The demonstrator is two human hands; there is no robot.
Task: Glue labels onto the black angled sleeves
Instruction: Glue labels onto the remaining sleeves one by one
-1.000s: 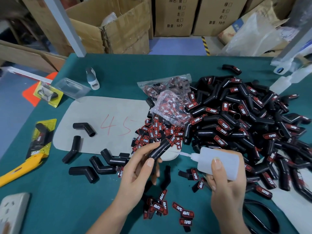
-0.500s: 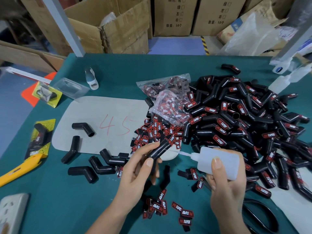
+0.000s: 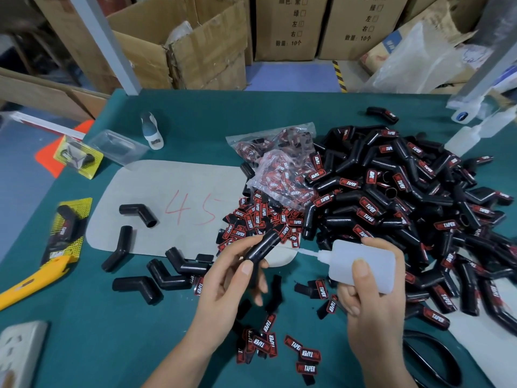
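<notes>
Left hand (image 3: 223, 278): grip closed around one black sleeve (image 3: 261, 246), held tilted above the green desk (image 3: 92, 345), thumb along its side. Right hand (image 3: 369, 301): grip wrapped around a white glue bottle (image 3: 363, 266), thin nozzle pointing left toward the sleeve, tip close to it; touching or not, cannot tell. Behind the hands, a heap of red-and-black labels (image 3: 260, 219) on the edge of a grey mat (image 3: 173, 203) marked "45". To the right, a big pile of labelled sleeves (image 3: 405, 197). To the left, several bare sleeves (image 3: 167, 273) lying near a yellow knife (image 3: 28, 287). More loose labels (image 3: 302, 354) between the wrists.
</notes>
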